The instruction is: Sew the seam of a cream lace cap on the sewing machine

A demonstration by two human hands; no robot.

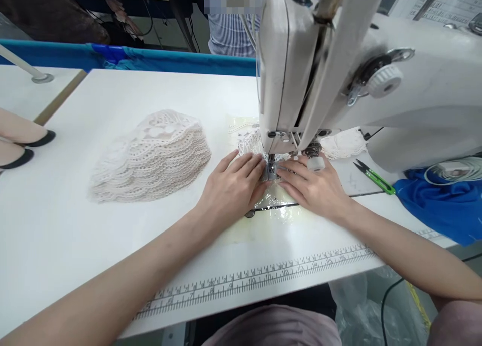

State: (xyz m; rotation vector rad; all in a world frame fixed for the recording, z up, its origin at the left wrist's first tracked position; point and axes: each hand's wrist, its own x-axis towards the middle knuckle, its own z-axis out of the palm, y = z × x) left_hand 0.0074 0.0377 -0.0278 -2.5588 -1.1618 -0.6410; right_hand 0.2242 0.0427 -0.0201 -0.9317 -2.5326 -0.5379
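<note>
White perforated lace (251, 144) lies at the left hand (230, 188) and right hand (319, 186), fingers (243, 164) extended flat over glossy film (288, 216).

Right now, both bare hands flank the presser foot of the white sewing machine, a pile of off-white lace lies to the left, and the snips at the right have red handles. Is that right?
No: in the head view, the black-bladed snips have green handles, not red. The left hand, right hand and lace pile are as you say.
</note>
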